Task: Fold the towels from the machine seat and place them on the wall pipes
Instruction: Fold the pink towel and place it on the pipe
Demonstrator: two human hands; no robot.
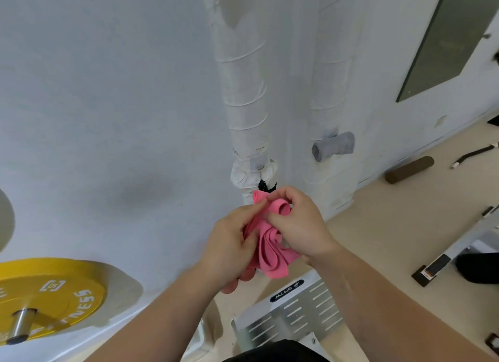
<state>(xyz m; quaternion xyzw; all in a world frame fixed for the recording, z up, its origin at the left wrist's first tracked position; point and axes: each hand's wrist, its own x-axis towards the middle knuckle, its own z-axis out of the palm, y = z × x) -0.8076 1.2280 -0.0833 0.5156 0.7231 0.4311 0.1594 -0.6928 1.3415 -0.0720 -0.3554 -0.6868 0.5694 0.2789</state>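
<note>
My left hand (229,242) grips the pink towel (270,251) on its left side, with the fingers curled round the cloth. My right hand (299,221) pinches a small rolled loop of it near the top, between thumb and fingers. The towel hangs in the air between my 2 hands, at the centre of the frame, bunched in loose folds, just in front of the lower end of the left wall pipe (243,91).

It looks thin, soft and light. I judge it will sag and open by itself if I loosen my hold, so it is better to take it by the edges and corners than by the bunched middle.

To the upper right, 1 grey rolled towel (333,147) rests against the right wall pipe (332,78). At the lower left is a yellow weight plate (48,294) on a bar, and under my hands a white machine panel (291,313) with slots.
</note>
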